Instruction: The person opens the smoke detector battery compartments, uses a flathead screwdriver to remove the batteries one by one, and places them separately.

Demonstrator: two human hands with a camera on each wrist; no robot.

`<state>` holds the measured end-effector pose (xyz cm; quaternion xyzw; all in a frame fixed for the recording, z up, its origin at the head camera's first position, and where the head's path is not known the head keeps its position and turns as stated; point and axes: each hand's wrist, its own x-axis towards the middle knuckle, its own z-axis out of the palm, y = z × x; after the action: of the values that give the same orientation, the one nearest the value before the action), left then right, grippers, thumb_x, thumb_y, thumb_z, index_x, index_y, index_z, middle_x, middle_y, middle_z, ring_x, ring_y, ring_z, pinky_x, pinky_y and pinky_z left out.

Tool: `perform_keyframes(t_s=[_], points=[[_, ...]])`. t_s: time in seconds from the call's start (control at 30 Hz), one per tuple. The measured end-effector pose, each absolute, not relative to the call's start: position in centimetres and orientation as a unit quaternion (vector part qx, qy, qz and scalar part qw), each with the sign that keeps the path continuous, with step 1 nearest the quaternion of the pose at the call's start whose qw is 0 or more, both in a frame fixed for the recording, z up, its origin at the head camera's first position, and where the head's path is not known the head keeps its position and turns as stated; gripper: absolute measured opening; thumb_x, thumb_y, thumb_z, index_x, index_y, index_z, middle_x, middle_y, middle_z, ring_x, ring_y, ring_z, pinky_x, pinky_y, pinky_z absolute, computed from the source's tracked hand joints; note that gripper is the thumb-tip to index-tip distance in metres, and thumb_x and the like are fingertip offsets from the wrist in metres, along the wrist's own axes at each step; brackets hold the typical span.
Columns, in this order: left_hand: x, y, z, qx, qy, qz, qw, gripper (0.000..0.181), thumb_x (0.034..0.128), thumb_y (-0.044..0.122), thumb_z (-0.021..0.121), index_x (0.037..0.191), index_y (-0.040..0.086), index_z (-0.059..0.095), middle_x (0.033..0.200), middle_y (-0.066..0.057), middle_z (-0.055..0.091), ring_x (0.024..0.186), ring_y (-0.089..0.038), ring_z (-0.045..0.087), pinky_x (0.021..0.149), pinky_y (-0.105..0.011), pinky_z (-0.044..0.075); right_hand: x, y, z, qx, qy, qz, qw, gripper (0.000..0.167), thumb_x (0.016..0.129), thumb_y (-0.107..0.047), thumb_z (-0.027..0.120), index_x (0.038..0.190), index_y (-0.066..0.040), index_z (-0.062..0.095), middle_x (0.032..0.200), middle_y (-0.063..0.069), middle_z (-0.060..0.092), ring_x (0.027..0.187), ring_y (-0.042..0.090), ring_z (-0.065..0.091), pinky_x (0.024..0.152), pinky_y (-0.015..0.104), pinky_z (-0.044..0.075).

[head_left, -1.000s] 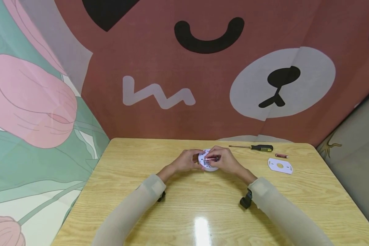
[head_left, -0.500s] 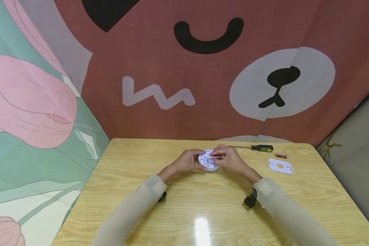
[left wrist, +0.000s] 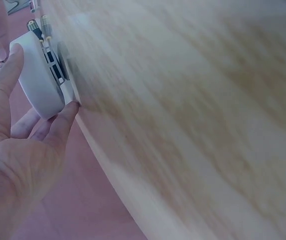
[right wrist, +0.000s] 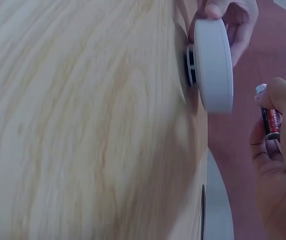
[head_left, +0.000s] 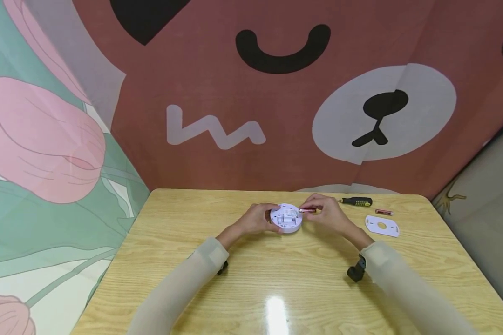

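Observation:
A round white smoke alarm (head_left: 292, 227) lies on the table with its back and battery compartment facing up. My left hand (head_left: 257, 218) grips its left edge, thumb on the near side and fingers around the far side. Its slotted underside shows in the left wrist view, where the alarm (left wrist: 37, 75) sits between thumb and fingers. Just right of the alarm, my right hand (head_left: 329, 215) pinches a small red-and-black battery (right wrist: 270, 120) between thumb and fingers, apart from the alarm. Fine detail inside the compartment is too small to tell.
Behind my right hand lies a screwdriver (head_left: 357, 201) with a black and yellow handle. Another red battery (head_left: 384, 212) rests to the right, near a flat white mounting plate (head_left: 373, 225) with a round hole. A printed cloth (head_left: 218, 167) hangs along the table's far edge.
My right hand has moved right, carrying the battery from over the alarm's compartment to beside its rim. More of the compartment now shows. My left hand has stayed on the alarm.

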<state>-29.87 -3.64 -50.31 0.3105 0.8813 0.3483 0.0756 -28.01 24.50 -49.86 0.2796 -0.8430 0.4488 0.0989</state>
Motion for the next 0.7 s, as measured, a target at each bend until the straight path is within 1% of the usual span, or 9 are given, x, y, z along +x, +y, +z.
perform_keyframes(t_s=[0.23, 0.33, 0.47, 0.63, 0.7], points=[[-29.8, -3.6, -50.3, 0.3, 0.884, 0.346, 0.087, 0.078, 0.0792, 0.031, 0.097, 0.145, 0.005, 0.064, 0.146, -0.012, 0.065, 0.137, -0.024, 0.059, 0.117, -0.038, 0.046, -27.9, 26.1, -49.6, 0.279, -0.846, 0.441, 0.107, 0.02, 0.086, 0.01, 0.081, 0.102, -0.002, 0.083, 0.098, 0.008, 0.074, 0.082, 0.019, 0.067, 0.066, 0.017, 0.052], [-29.8, -3.7, -50.2, 0.301, 0.884, 0.347, 0.09, 0.078, 0.0799, 0.03, 0.096, 0.146, 0.005, 0.063, 0.147, -0.012, 0.065, 0.137, -0.024, 0.059, 0.117, -0.038, 0.046, -27.9, 26.7, -49.6, 0.279, -0.848, 0.435, 0.114, 0.022, 0.084, 0.012, 0.081, 0.102, -0.001, 0.083, 0.099, 0.008, 0.075, 0.083, 0.016, 0.067, 0.067, 0.018, 0.054], [-29.8, -3.7, -50.2, 0.302, 0.883, 0.349, 0.09, 0.078, 0.08, 0.031, 0.096, 0.146, 0.005, 0.063, 0.147, -0.012, 0.064, 0.137, -0.024, 0.059, 0.116, -0.039, 0.046, -27.9, 27.6, -49.6, 0.275, -0.853, 0.427, 0.119, 0.023, 0.083, 0.014, 0.082, 0.101, -0.001, 0.083, 0.098, 0.006, 0.074, 0.083, 0.013, 0.066, 0.067, 0.022, 0.056], [-29.7, -3.7, -50.2, 0.298, 0.882, 0.352, 0.094, 0.078, 0.0797, 0.031, 0.096, 0.146, 0.006, 0.063, 0.147, -0.011, 0.064, 0.137, -0.023, 0.059, 0.116, -0.039, 0.046, -28.0, 28.6, -49.9, 0.27, -0.861, 0.412, 0.126, 0.021, 0.083, 0.013, 0.082, 0.101, 0.0, 0.083, 0.096, 0.006, 0.074, 0.081, 0.01, 0.064, 0.066, 0.019, 0.052], [-29.7, -3.6, -50.2, 0.296, 0.884, 0.35, 0.093, 0.078, 0.0796, 0.032, 0.096, 0.146, 0.006, 0.063, 0.147, -0.011, 0.065, 0.136, -0.023, 0.059, 0.116, -0.039, 0.046, -28.1, 29.0, -50.1, 0.263, -0.865, 0.408, 0.127, 0.02, 0.084, 0.011, 0.083, 0.101, 0.001, 0.083, 0.096, 0.005, 0.074, 0.08, 0.006, 0.064, 0.065, 0.016, 0.051]])
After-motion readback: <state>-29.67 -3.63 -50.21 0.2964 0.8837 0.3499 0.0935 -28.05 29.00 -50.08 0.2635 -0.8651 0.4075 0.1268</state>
